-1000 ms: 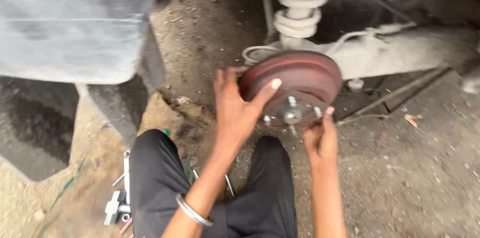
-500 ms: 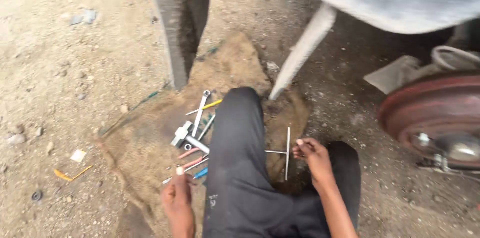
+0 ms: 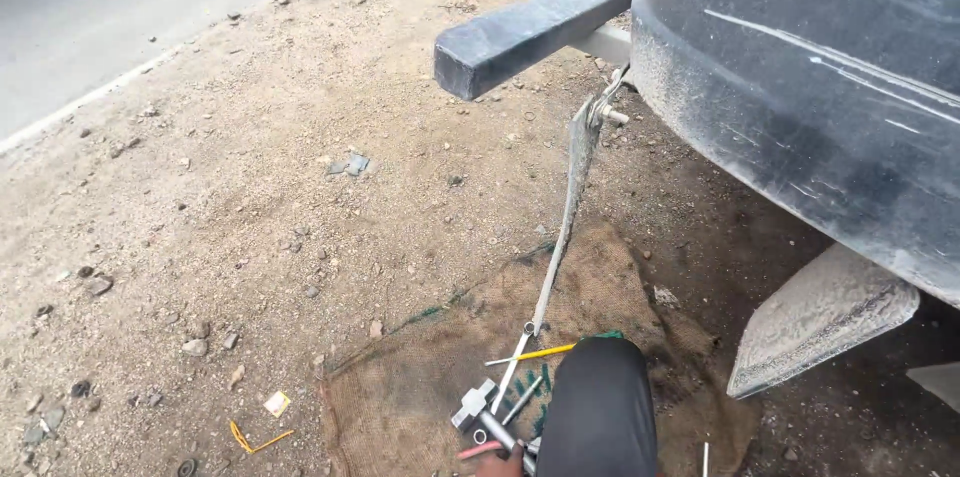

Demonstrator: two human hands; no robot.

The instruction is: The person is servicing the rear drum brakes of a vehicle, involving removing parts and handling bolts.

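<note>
Dirt ground, burlap sack, scattered steel hand tools.

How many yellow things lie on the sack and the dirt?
3. A thin yellow stick lies on the sack by the knee; a bent yellow strip and a pale yellow scrap lie on the dirt left of it. Others may be hidden.

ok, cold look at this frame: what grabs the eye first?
The dusty dark vehicle body filling the upper right, with a mud flap hanging beneath it. Then the metal hand tools scattered on a burlap sack at bottom centre, beside the person's black-trousered knee. A fingertip barely shows at the bottom edge.
</note>
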